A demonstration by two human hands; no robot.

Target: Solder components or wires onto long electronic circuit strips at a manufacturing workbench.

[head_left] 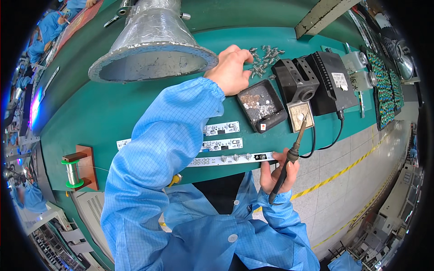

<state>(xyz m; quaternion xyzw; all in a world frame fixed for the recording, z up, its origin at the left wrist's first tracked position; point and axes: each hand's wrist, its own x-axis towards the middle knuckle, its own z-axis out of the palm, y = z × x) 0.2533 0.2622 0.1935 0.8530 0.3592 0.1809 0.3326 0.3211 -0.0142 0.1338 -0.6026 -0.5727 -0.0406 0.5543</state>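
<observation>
A black-handled soldering iron with a brown metal tip (289, 158) is held in the right hand (278, 171), whose grip is closed around the lower part of the handle near the front edge of the green work surface (104, 113). The iron is tilted up and away from the body, and its tip is seen just above the small square tray with a pale cleaning sponge (299, 115); whether they touch cannot be told. Under the right hand's fingers a long narrow white circuit board strip with small silver parts (230, 159) lies along the surface edge.

The left hand (231, 70) is stretched far forward, its blue sleeve crossing the surface, and its grip is drawn narrow with the fingertips set into a loose pile of small silver metal parts (264, 58); whether one is pinched cannot be told.

Between the hands, a black rectangular tray holding grey solder residue (261, 105) is set, with a black soldering station and iron holder (312, 81) just to its right. Two shorter white circuit boards (222, 137) lie behind the long strip. A large grey metal fume funnel (153, 45) hangs left of the left hand, and a green spool of solder wire on a wooden stand (74, 171) stands at the far left edge.
</observation>
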